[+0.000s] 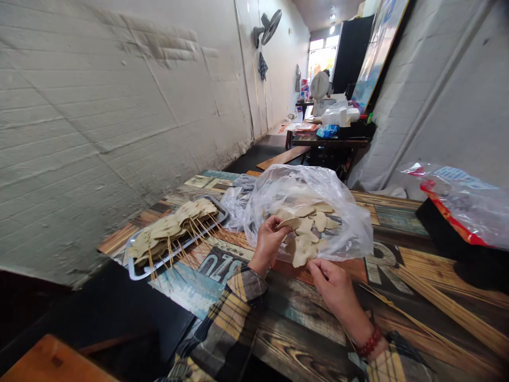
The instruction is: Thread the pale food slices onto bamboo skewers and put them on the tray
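My left hand (267,243) is closed, pinching a thin, flat beige food slice (290,224) at the mouth of a clear plastic bag (350,239). Lower and to the right, the fingers of my right hand (332,284) are closed on a thin skewer, mostly hidden by the hand. At its tip, just past my fingertips, hangs another beige slice (301,251). More loose slices (320,220) lie inside the bag. To the left stands a metal tray (137,273) heaped with skewered slices (170,228), their sticks pointing towards me.
Bundled bamboo skewers (445,297) lie on the patterned wooden table (294,345) at right. Behind them sits a black container (441,228) with a red-edged plastic bag (461,212). A white wall (119,116) runs along the left. Farther back is a cluttered table (330,141).
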The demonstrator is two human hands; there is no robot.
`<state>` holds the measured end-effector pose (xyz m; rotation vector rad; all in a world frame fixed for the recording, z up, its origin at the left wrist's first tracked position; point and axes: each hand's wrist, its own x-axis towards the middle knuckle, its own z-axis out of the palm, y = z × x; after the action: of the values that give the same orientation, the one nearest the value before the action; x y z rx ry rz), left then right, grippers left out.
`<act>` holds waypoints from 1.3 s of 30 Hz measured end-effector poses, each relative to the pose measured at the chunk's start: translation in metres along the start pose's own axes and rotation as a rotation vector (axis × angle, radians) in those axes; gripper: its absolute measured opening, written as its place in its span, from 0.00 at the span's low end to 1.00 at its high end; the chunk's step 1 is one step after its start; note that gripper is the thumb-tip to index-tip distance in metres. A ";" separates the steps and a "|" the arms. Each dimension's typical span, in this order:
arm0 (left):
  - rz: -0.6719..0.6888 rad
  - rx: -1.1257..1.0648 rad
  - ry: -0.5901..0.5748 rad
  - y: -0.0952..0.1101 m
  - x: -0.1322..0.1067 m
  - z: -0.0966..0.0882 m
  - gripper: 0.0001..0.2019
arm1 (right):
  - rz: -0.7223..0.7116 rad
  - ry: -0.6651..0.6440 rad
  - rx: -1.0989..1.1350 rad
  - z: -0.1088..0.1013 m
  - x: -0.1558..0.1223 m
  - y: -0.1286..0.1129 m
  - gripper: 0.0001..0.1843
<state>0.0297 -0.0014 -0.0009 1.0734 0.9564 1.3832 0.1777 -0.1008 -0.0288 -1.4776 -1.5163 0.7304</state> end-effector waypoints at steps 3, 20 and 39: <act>-0.052 -0.050 -0.012 -0.002 -0.001 0.001 0.13 | -0.004 0.006 0.020 -0.001 0.000 -0.003 0.25; -0.284 -0.331 -0.072 -0.002 -0.001 -0.007 0.18 | -0.089 0.004 -0.068 -0.001 -0.001 0.005 0.26; -0.299 -0.319 -0.048 -0.008 -0.004 -0.002 0.18 | -0.124 -0.035 -0.088 -0.005 0.001 0.009 0.24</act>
<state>0.0298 -0.0044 -0.0092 0.6901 0.7916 1.2066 0.1865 -0.0997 -0.0343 -1.4266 -1.6699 0.6261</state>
